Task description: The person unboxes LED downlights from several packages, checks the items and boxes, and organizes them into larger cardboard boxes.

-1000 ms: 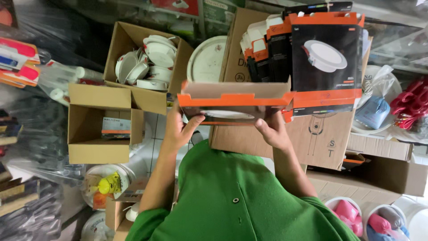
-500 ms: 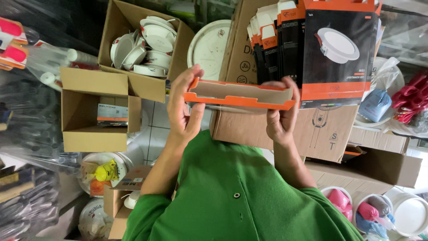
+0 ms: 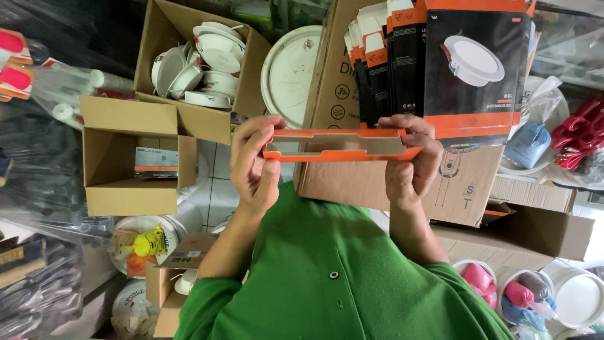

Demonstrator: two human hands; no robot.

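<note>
I hold a flat orange-edged cardboard box (image 3: 340, 145) edge-on in front of my green shirt, its open flap end facing me. My left hand (image 3: 255, 167) grips its left end, thumb underneath and fingers curled over the top. My right hand (image 3: 409, 167) grips the right end the same way. Just behind it, a row of matching black-and-orange boxes (image 3: 434, 63) picturing a round white lamp stands on a large brown carton (image 3: 377, 186).
An open carton of several white round lamp fittings (image 3: 201, 56) sits at the upper left, a round white disc (image 3: 289, 69) beside it. Below is an open carton (image 3: 135, 157) holding one small box. Plastic tubs (image 3: 569, 296) and bagged goods crowd the edges.
The orange box has come closer to me and tilted edge-on. Both hands shifted from beneath it to gripping its two ends.
</note>
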